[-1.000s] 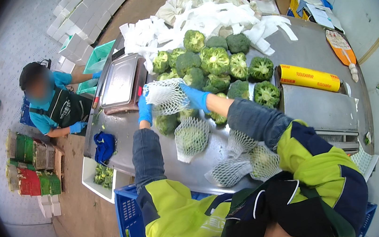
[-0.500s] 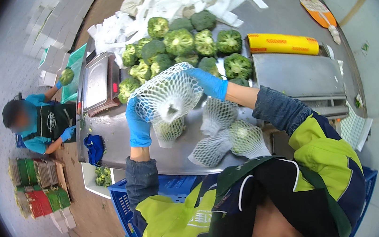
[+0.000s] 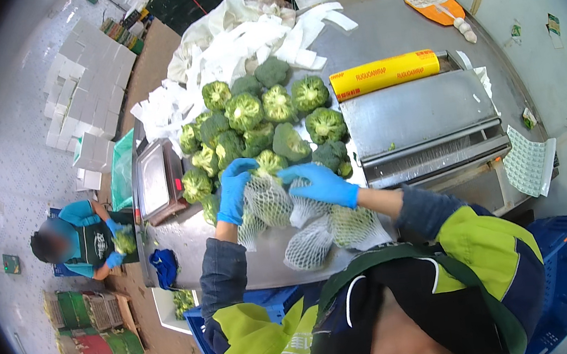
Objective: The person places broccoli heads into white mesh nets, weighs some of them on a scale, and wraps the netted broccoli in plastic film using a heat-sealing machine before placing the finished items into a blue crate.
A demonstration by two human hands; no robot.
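My left hand (image 3: 232, 192), in a blue glove, is closed at the left rim of a white foam net (image 3: 269, 203). My blue-gloved right hand (image 3: 323, 184) reaches over the net's right side, fingertips curled at its upper rim. A broccoli head (image 3: 270, 162) shows between my hands at the net's top; how far it sits inside is partly hidden. Close below, on the metal table, lie more netted pieces, among them a netted broccoli (image 3: 359, 226) and a bunched net (image 3: 308, 246). Beyond my hands are heaped several bare broccoli heads (image 3: 244, 112), stems mostly upward.
A scale (image 3: 157, 182) stands at the table's left, beside a blue cloth (image 3: 165, 267). White nets (image 3: 231, 42) pile up at the back. On the right are a yellow film roll (image 3: 384, 75) and a metal wrapping machine (image 3: 418, 121). A co-worker (image 3: 82, 240) holds broccoli at left.
Both hands have come down and closer together; the net, earlier spread wide between them, is now gathered around broccoli. The view has shifted. The co-worker has brought a broccoli in front of the body.
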